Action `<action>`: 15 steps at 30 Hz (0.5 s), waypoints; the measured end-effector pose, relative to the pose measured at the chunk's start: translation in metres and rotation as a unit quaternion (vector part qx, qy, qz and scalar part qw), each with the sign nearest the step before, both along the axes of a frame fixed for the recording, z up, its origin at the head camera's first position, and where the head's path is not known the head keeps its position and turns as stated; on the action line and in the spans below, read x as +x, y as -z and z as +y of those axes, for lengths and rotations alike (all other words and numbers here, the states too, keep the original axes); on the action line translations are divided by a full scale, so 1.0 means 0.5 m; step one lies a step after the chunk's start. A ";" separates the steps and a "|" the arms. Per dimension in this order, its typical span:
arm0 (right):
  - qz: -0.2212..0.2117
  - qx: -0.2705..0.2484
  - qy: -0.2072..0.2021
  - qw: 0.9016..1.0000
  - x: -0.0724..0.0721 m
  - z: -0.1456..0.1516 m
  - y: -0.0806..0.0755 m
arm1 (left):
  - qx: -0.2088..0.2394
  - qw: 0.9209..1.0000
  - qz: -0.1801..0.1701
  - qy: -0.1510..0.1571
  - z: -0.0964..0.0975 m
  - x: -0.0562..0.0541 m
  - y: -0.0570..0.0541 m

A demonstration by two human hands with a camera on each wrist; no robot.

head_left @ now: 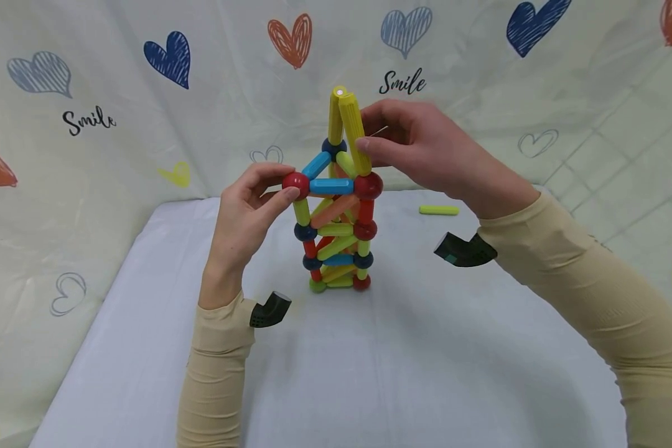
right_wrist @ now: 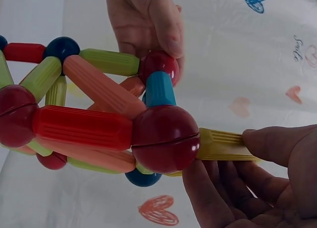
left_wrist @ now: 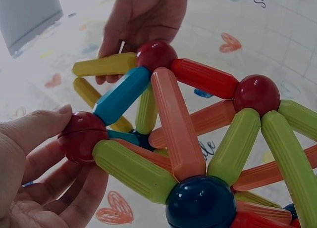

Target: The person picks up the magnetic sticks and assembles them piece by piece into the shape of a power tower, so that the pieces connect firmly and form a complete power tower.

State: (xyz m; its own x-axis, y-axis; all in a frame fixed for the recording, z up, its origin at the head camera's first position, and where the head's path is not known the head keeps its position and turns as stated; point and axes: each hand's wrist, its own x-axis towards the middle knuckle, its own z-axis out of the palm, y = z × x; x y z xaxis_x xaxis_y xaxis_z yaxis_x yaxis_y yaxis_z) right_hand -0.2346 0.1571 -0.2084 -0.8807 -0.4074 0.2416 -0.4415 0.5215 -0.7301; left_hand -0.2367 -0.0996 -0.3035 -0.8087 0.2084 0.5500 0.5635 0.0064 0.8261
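Observation:
A tall tower of coloured rods and balls (head_left: pixel 336 230) stands on the table. At its upper left corner my left hand (head_left: pixel 245 214) pinches a red ball (head_left: pixel 294 185) between thumb and fingers. My right hand (head_left: pixel 420 146) grips a yellow rod (head_left: pixel 351 130) whose lower end meets the red ball (head_left: pixel 368 186) at the upper right corner. A second yellow rod (head_left: pixel 335 121) rises from the dark blue ball (head_left: pixel 334 148) at the back, and the two rods' tops lean close together. Blue rods link the top balls; one blue rod (left_wrist: pixel 121 95) joins both red ones.
A loose yellow-green rod (head_left: pixel 439 210) lies on the white tablecloth (head_left: pixel 425 361) to the right of the tower. Behind the table hangs a pale curtain (head_left: pixel 213 118) printed with hearts. Small black devices (head_left: pixel 463 250) sit at both wrists.

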 end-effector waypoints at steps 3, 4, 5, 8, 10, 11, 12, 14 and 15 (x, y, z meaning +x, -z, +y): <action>-0.006 0.018 -0.002 1.000 0.002 0.004 0.001 | -0.002 1.000 -0.005 -0.002 -0.001 0.001 0.001; -0.011 0.022 -0.003 1.000 0.003 0.006 0.002 | -0.004 1.000 -0.007 -0.002 -0.002 0.001 0.001; -0.015 0.027 -0.005 1.000 0.002 0.010 0.003 | -0.005 1.000 -0.009 -0.001 -0.002 0.001 0.002; -0.023 0.031 -0.013 0.999 -0.005 0.030 0.016 | -0.007 1.000 -0.014 0.003 -0.005 0.002 0.004; -0.032 0.026 -0.006 0.999 -0.017 0.048 0.031 | -0.008 1.000 -0.014 0.007 -0.006 0.001 0.005; -0.036 0.027 0.003 0.999 -0.026 0.058 0.042 | -0.008 1.000 -0.014 0.009 -0.006 0.001 0.005; -0.044 0.029 0.014 0.999 -0.036 0.069 0.054 | -0.007 1.000 -0.013 0.010 -0.006 0.001 0.005; -0.051 0.055 0.050 0.996 -0.064 0.093 0.086 | -0.006 1.000 -0.011 0.011 -0.005 0.001 0.005; -0.056 0.072 0.069 0.993 -0.080 0.107 0.105 | -0.005 1.000 -0.010 0.012 -0.005 0.001 0.005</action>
